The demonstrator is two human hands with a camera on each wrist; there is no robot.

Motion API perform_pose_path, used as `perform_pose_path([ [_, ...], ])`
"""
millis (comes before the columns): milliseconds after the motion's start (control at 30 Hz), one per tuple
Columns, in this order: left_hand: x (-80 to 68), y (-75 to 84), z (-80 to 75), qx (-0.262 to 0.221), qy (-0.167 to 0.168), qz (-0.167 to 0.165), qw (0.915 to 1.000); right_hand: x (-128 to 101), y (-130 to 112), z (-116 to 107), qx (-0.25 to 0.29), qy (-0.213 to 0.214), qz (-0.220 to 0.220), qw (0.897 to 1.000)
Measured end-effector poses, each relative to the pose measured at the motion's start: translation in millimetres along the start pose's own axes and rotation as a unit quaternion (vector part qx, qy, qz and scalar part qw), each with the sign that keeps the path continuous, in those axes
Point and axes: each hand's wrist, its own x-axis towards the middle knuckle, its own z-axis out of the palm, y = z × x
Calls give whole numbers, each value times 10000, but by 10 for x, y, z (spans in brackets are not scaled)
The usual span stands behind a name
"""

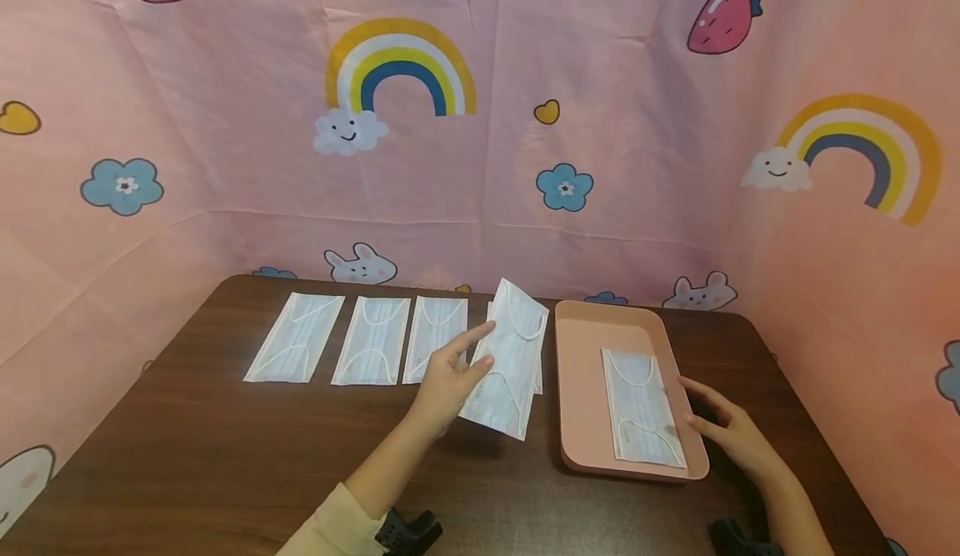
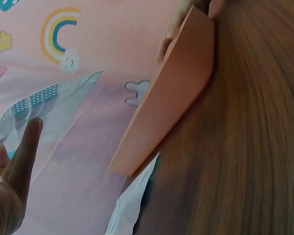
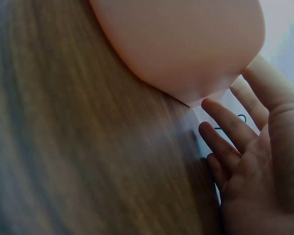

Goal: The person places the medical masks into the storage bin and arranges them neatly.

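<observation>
Raised mask [image 1: 506,389] at nine o'clock of the tray [image 1: 588,331]
Flat pleated masks [image 1: 372,341] lie at ten o'clock on the bench [image 1: 262,464]; the left hand [image 1: 446,385] pinches the raised one's edge, sensible for paper-thin stuff, likely light and easily creased; the right hand [image 1: 733,431] touches the smooth tray's four o'clock rim, fingers loosely spread.

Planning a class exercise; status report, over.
Left grip holding raised white rectangular pleated mask. Right grip touching pink rectangular tray. Similar mask inside tray. No obstruction seen between raised mask and tray.
</observation>
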Motion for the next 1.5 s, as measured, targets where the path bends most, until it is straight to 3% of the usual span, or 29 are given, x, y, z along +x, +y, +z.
perform_pose_path([
  [233, 93, -68, 264, -303, -15, 121, 9995, 24, 2, -24, -27, -26, -33, 10000],
  [533, 193, -16, 591, -895, 25, -157, 9959, 62, 17, -31, 150, -76, -117, 9998],
  [767, 252, -146, 856, -1229, -24, -167, 9923, 73, 33, -31, 172, -78, -165, 9997],
  [1333, 340, -339, 1431, -1702, 447, -502, 9831, 62, 32, -40, 131, -83, 18, 9999],
  [1500, 356, -406, 1565, -1485, 668, -600, 9848, 64, 32, -48, 2, -82, -17, 10000],
])
